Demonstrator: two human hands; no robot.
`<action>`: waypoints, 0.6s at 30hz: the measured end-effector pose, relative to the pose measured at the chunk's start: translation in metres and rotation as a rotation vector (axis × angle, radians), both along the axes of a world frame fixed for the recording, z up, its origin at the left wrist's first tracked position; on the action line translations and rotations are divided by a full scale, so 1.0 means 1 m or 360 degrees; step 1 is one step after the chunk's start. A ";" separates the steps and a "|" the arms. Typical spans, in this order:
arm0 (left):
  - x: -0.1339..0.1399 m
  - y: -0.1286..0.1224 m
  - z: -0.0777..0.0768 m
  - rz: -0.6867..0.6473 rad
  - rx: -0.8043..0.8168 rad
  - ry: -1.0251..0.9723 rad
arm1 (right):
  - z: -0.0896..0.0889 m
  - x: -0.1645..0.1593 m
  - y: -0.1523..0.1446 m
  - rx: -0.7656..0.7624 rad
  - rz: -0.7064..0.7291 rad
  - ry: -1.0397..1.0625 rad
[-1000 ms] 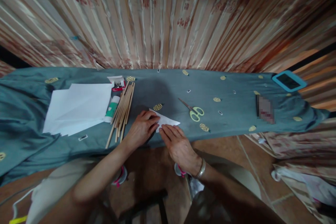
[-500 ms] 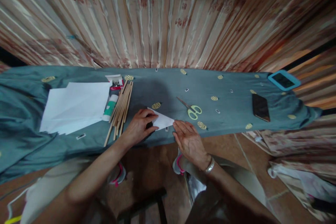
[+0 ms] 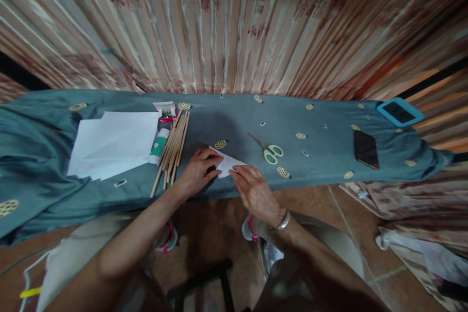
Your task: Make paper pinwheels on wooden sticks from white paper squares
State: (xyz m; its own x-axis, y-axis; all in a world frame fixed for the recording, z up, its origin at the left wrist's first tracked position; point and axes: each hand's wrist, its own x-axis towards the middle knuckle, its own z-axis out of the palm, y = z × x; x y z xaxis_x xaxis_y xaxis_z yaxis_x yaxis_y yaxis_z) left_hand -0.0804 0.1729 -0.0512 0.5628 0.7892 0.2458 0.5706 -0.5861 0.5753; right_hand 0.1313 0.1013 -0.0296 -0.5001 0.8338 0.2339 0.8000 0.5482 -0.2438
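Head view: left hand [image 3: 197, 171] pinned the near corner of the folded white paper [image 3: 227, 162] flat, fingers pressing, not gripping. Right hand [image 3: 254, 190] lay open, fingertips on the paper's right edge. Paper sat between both hands on the teal cloth [image 3: 321, 151]. Risk: the cloth looked loose, so pressure could shift the sheet and skew the crease. Wooden sticks [image 3: 174, 148] just left of the left hand could get knocked. Scissors [image 3: 269, 150] lay beyond the right hand, apart.
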 end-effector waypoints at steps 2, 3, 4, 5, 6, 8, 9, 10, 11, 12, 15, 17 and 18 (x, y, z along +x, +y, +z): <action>0.000 0.000 0.000 -0.0005 0.0010 0.0013 | 0.002 -0.005 -0.001 -0.0066 0.0088 -0.0017; 0.000 0.000 -0.001 -0.0009 0.0014 0.0023 | 0.002 -0.007 -0.002 -0.0087 0.0102 -0.0030; 0.000 0.000 -0.001 -0.0014 0.0019 0.0034 | 0.003 -0.008 -0.003 -0.0100 0.0104 -0.0038; 0.000 0.000 -0.001 -0.0021 0.0023 0.0045 | 0.002 -0.008 -0.003 -0.0107 0.0101 -0.0036; 0.000 0.000 -0.001 -0.0025 0.0028 0.0051 | 0.002 -0.008 -0.003 -0.0113 0.0100 -0.0026; 0.001 0.000 -0.001 -0.0026 0.0042 0.0050 | 0.001 -0.008 -0.003 -0.0119 0.0100 0.0008; 0.001 0.000 -0.001 -0.0025 0.0050 0.0046 | 0.000 -0.007 -0.003 -0.0118 0.0101 0.0024; 0.001 0.000 -0.001 -0.0026 0.0057 0.0045 | -0.001 -0.007 -0.003 -0.0115 0.0104 0.0035; 0.001 0.000 -0.001 -0.0031 0.0061 0.0048 | -0.001 -0.007 -0.002 -0.0113 0.0112 0.0038; 0.001 0.000 -0.001 -0.0035 0.0063 0.0054 | -0.001 -0.007 -0.002 -0.0109 0.0127 0.0034; 0.001 0.001 0.000 -0.0040 0.0060 0.0068 | 0.002 -0.009 0.000 -0.0108 0.0194 0.0014; 0.001 0.001 0.001 -0.0036 0.0057 0.0063 | 0.005 -0.012 0.002 -0.0117 0.0242 0.0014; 0.002 0.001 0.002 -0.0034 0.0056 0.0060 | 0.006 -0.014 0.002 -0.0123 0.0260 0.0018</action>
